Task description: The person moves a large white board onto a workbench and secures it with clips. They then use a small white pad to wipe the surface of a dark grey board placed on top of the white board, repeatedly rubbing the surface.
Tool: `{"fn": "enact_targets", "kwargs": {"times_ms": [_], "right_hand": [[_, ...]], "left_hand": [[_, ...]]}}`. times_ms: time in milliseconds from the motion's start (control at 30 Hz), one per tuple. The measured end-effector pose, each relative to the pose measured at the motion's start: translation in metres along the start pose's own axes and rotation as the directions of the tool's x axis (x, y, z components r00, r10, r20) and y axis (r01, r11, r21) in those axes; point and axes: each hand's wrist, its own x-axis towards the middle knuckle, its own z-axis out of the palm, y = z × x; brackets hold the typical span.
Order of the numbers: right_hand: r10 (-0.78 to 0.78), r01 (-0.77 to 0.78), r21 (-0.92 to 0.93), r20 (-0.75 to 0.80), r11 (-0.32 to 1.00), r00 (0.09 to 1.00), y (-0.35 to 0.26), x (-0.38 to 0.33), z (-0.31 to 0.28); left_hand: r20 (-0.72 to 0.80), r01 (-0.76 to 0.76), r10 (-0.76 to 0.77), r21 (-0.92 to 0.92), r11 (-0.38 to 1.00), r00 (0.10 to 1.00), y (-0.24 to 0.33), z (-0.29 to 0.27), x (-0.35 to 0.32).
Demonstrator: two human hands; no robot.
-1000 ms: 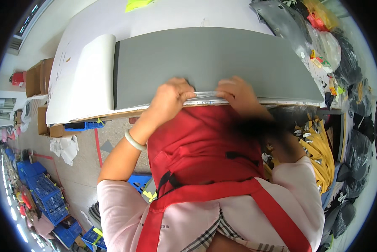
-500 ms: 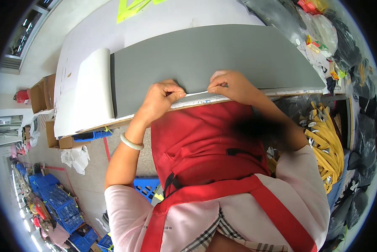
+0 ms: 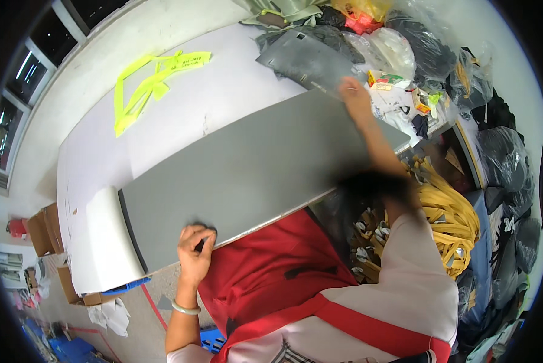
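A long grey sheet (image 3: 241, 163) lies across the white table, its left end turned over into a white roll (image 3: 105, 236). My left hand (image 3: 194, 257) rests at the sheet's near edge, fingers curled and thumb bent against them. Whatever it pinches, if anything, is too small to make out. My right hand (image 3: 356, 100) is stretched out above the sheet's far right part, beside a grey plastic-wrapped piece (image 3: 308, 60). Its fingers are closed, with a thin pale sliver showing at them that I cannot name.
Neon yellow strips (image 3: 153, 81) lie on the white tabletop (image 3: 93, 151) at the back left. Plastic bags (image 3: 429, 48) and small boxes (image 3: 387, 80) crowd the right end. Yellow straps (image 3: 447, 218) hang in a bundle below the right side. Cardboard boxes (image 3: 45, 230) stand left.
Both hands were close together at the near edge, pinching a thin white strip. My right hand has moved far to the right and back; the left stays at the edge. The view has turned right.
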Motion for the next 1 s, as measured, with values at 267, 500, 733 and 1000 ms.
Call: {"fn": "enact_targets", "kwargs": {"times_ms": [267,500,733,1000], "right_hand": [[0.771,-0.758,0.209,0.023,0.619,0.636,0.156,0.086,-0.019],[0.715,-0.665,0.481,0.104,0.572,0.691,0.132,0.087,-0.007],[0.482,-0.371,0.640,0.002,0.673,0.876,0.133,0.116,-0.013],[0.604,-0.645,0.636,0.333,0.423,0.724,-0.016,0.011,0.018]], "left_hand": [[-0.041,0.047,-0.047,0.008,0.999,0.998,0.001,0.003,0.000],[-0.050,0.034,-0.030,0.076,0.997,0.998,0.003,0.005,0.001],[-0.075,-0.029,0.033,0.055,0.998,0.997,-0.005,0.009,0.005],[-0.163,-0.043,0.054,0.071,0.997,0.985,-0.009,0.008,-0.010]]}}
